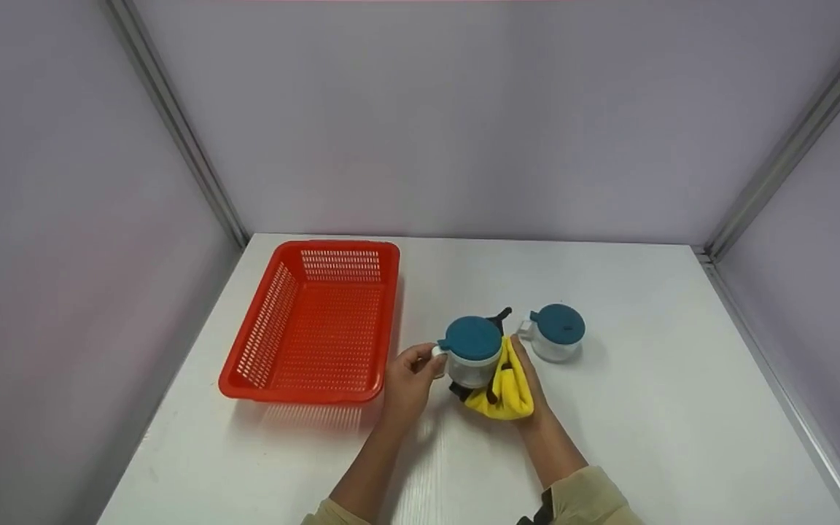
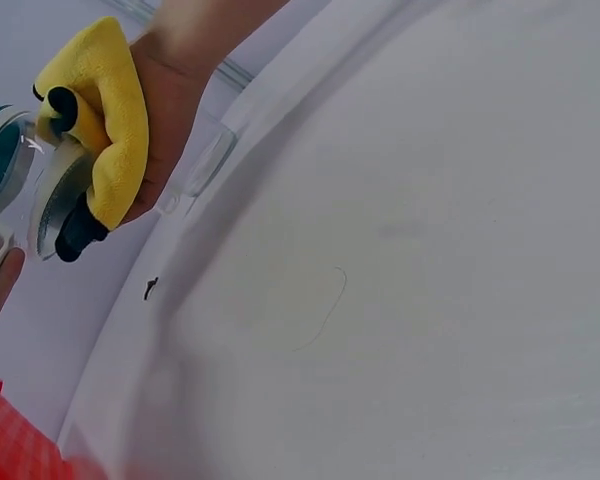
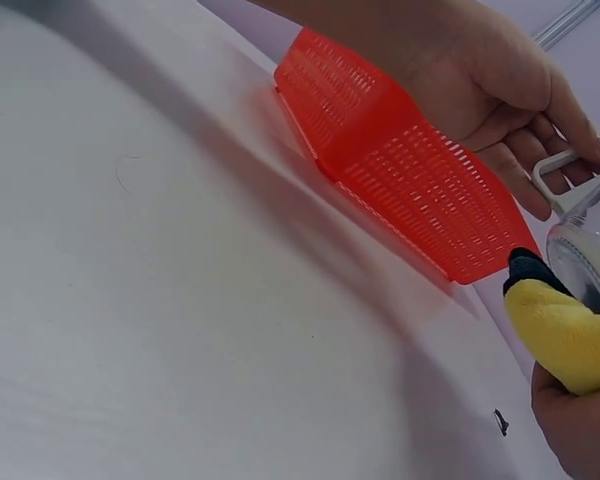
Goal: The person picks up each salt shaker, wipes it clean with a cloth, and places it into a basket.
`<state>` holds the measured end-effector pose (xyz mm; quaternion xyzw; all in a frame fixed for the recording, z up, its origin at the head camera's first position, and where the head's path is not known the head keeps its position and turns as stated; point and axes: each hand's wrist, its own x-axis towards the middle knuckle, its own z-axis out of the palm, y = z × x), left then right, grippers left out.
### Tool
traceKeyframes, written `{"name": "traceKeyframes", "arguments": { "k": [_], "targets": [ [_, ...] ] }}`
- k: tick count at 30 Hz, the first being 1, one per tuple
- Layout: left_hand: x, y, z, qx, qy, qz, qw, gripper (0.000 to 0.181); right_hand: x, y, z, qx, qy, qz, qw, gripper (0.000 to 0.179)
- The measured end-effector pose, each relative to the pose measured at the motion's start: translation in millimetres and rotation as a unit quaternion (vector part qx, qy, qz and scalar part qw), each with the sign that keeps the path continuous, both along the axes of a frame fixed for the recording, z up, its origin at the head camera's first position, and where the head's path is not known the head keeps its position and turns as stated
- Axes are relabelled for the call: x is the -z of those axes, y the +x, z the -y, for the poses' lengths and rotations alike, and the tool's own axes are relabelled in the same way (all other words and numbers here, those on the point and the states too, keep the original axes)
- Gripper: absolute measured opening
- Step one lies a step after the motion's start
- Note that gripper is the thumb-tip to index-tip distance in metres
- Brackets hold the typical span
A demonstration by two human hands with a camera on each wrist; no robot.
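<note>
My left hand (image 1: 408,379) pinches the white handle (image 3: 558,176) of a clear jar (image 1: 472,372) with a teal lid (image 1: 472,337). The jar is held up off the table. My right hand (image 1: 533,397) grips a yellow cloth (image 1: 511,390) with black edging and presses it against the jar's right side and underside. In the left wrist view the cloth (image 2: 115,120) bunches around the jar's base, with the right fingers mostly hidden behind it. A second jar (image 1: 557,348) with a teal lid stands on the table just right of my right hand, its handle toward the left.
A red plastic basket (image 1: 391,321) with perforated walls stands on the white table (image 1: 646,379) to the left of my hands. Pale panels (image 1: 420,124) enclose the table at the back and sides. A small dark scrap (image 3: 501,422) lies on the tabletop.
</note>
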<state>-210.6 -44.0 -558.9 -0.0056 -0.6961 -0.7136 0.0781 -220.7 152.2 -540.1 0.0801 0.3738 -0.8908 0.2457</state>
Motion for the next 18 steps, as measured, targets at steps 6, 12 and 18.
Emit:
{"name": "traceKeyframes", "arguments": {
  "k": [6,12,18],
  "targets": [
    [-1.1,-1.2,2.9,0.017,0.000,0.013,0.9998,0.017,-1.2,-0.3,-3.6,-0.030,-0.019,-0.003,0.9994,0.054],
    [-1.4,-1.2,2.5,0.014,-0.004,0.011,0.9998,0.018,0.1,1.0,-3.9,-0.019,-0.002,0.002,0.9998,0.052],
    [-0.8,-1.2,1.5,0.009,-0.003,0.014,0.9999,0.020,1.4,1.7,-3.7,-0.005,0.007,0.004,1.0000,0.050]
  ]
}}
